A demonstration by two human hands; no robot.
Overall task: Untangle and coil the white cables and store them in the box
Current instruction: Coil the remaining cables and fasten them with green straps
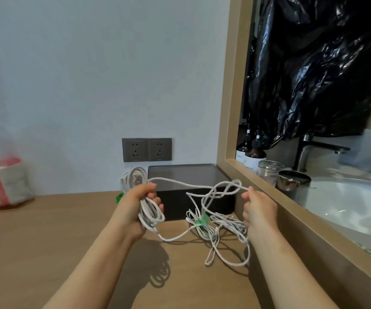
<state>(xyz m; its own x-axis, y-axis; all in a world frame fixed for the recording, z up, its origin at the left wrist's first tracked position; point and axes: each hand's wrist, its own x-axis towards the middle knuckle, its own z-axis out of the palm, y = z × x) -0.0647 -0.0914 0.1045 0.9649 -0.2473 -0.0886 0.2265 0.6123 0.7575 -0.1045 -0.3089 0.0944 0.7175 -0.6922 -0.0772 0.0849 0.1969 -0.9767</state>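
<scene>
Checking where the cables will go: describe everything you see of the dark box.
The dark box is rectangular, matte black-grey, with a thin rim on top; open or lidded, I cannot tell. It stands upright on the wooden counter by the wall, under the sockets. Some white cables cross before it.

Pale grey plain wall (79, 74) behind brown wooden tabletop (46, 230); dark grey double wall socket (146, 149) low on the wall; light wooden frame (226, 85) at right.
</scene>
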